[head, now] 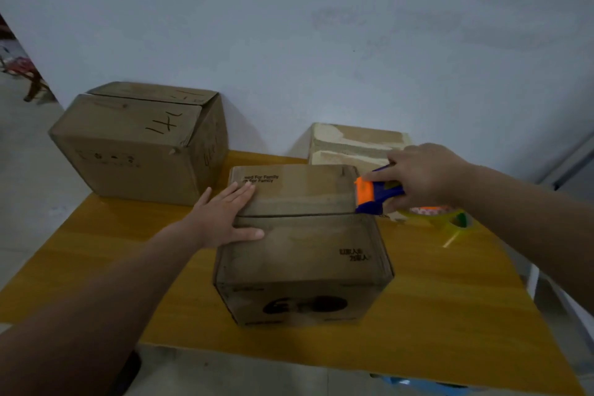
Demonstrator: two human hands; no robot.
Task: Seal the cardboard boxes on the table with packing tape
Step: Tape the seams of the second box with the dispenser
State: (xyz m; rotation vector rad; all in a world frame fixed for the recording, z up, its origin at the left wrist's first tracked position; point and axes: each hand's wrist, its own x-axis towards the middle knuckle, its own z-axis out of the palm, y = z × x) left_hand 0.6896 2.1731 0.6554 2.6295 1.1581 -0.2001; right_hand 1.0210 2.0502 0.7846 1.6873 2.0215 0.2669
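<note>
Back-left, big cardboard box (138, 141) w/ marker scrawl sits on the yellow table (96, 235); flaps down but one edge gapes and I see no tape, so prob. not sealed yet. Left hand (225, 215) lies flat, fingers straight, pressing the flaps of the middle box (302, 244). Its center seam looks bare. At the seam's right end sits the blue-orange tape dispenser (379, 193), w/ the right hand (424, 177) curled round its handle. So strip no. 1 is just starting, I'd say. Back-right box (356, 145) has pale strips on top, tape or torn paper, can't tell. Yellowish tape roll (450, 219) just under that hand.
</note>
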